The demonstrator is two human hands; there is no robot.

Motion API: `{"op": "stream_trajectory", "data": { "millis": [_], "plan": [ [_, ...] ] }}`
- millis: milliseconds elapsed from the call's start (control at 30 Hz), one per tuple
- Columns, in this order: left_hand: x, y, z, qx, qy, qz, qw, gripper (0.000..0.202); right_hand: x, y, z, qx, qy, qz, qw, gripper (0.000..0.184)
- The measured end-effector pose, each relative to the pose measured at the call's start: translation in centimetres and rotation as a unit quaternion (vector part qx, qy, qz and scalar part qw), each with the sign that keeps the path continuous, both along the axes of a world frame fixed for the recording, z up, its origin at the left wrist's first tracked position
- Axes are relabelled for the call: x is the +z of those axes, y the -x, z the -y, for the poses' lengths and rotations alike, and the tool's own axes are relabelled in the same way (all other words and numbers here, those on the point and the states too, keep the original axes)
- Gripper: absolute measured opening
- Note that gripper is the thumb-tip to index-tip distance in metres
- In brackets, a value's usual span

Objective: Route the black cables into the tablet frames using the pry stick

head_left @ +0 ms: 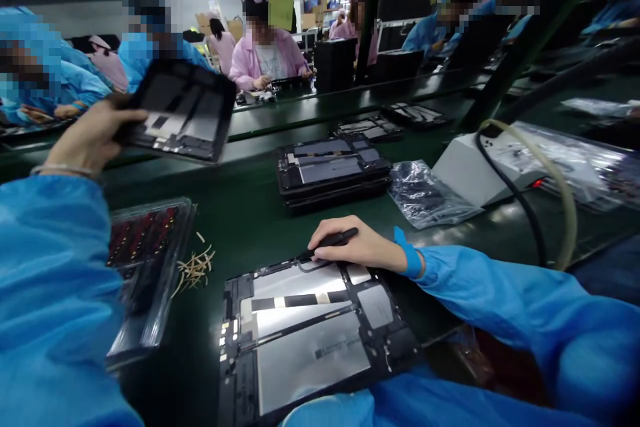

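Observation:
My left hand (90, 133) is raised at the upper left, its fingers closed on the edge of an opened tablet (187, 107) that is tilted and slightly blurred. Below, my right hand (350, 240) pinches a black pen-like tool (345, 236) over the far edge of a second opened tablet (310, 353). That tablet lies flat in front of me, silver battery panels and black strips showing. Whether the tool's tip touches it I cannot tell. Behind my right hand is a stack of opened tablets (333, 163).
Left of the flat tablet are a clear plastic tray (150, 320) with small dark parts and a pile of thin paper strips (195, 268). A clear bag (420, 193), a white box (467, 167) and hanging cables (563, 213) stand at right. Several people work beyond the bench.

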State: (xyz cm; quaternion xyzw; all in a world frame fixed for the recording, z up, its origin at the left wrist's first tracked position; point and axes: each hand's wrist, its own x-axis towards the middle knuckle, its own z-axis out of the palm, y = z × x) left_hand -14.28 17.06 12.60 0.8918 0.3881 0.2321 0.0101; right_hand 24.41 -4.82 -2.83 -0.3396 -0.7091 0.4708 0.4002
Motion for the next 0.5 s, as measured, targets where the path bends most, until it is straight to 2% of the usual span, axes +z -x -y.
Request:
{"op": "stream_trajectory", "data": {
  "millis": [33, 67, 167, 233, 300, 400, 500],
  "plan": [
    [0.6, -1.7, -0.5, 0.003, 0.021, 0.032, 0.999, 0.058, 0.0, 0.0, 0.0, 0.001, 0.004, -0.005, 1.0, 0.017],
    [1.1, -3.6, -0.9, -0.007, 0.093, 0.078, 0.993, 0.059, -0.1, -0.1, 0.0, 0.003, 0.008, -0.01, 1.0, 0.018],
    [1.7, -10.5, -1.7, -0.094, 0.261, 0.155, 0.948, 0.064, -0.2, -0.3, 0.1, 0.006, 0.008, -0.011, 1.0, 0.018],
    [1.1, -15.0, -2.2, -0.154, 0.323, 0.159, 0.92, 0.063, -0.3, -0.3, 0.2, 0.004, -0.002, -0.005, 1.0, 0.017],
    [0.0, -18.6, -3.0, -0.182, 0.368, 0.156, 0.898, 0.063, -0.2, -0.4, 0.2, 0.001, -0.013, 0.0, 1.0, 0.016],
    [-1.7, -21.8, -4.4, -0.158, 0.406, 0.15, 0.887, 0.062, -0.1, -0.4, 0.1, 0.001, -0.036, 0.005, 0.999, 0.013],
    [-2.3, -22.7, -4.9, -0.16, 0.372, 0.12, 0.907, 0.057, 0.0, -0.4, 0.0, 0.003, -0.052, 0.009, 0.999, 0.011]
  ]
}}
